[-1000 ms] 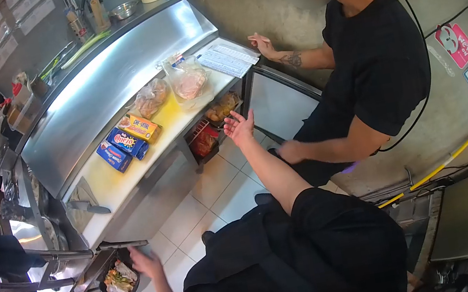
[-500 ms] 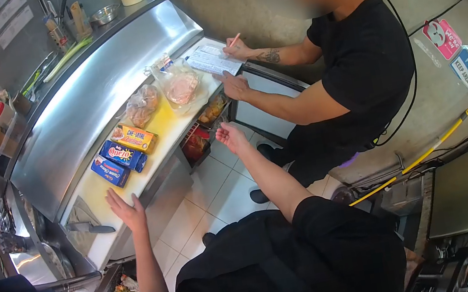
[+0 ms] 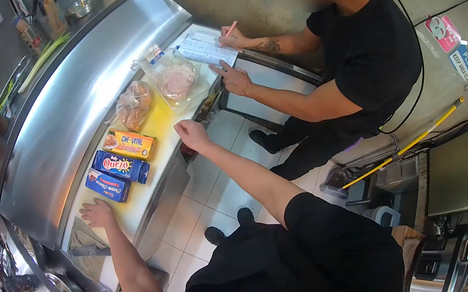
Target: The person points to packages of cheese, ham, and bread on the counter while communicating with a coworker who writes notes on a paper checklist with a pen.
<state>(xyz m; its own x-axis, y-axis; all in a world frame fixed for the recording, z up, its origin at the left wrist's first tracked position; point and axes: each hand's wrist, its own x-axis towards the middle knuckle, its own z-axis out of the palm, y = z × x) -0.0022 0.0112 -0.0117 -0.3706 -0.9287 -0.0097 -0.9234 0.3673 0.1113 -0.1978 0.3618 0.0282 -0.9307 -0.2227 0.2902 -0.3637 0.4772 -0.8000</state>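
My left hand [image 3: 97,214] rests with fingers spread on the white counter board [image 3: 128,216], just beside a blue cream cheese box [image 3: 107,185]. Above that box lie a blue Quezo cheese box [image 3: 121,166] and a yellow Che-Vital box [image 3: 131,143]. My right hand [image 3: 191,134] is curled closed at the board's front edge, right of the yellow box; nothing shows in it. Farther up are a clear bag of brownish food [image 3: 133,106] and a clear bag with round pale-pink slices [image 3: 179,84]. A knife [image 3: 89,251] lies below my left hand.
A co-worker [image 3: 370,55] stands at right, holding a pen [image 3: 231,28] over a written sheet [image 3: 208,48]. A steel guard [image 3: 84,103] runs behind the board. Green stalks [image 3: 44,63] lie on the shelf. A yellow pole [image 3: 401,146] leans at right.
My left hand has lowered onto the board beside the cream cheese box. My right hand has moved up and left to the board's edge and curled more. Less of the open storage below shows.
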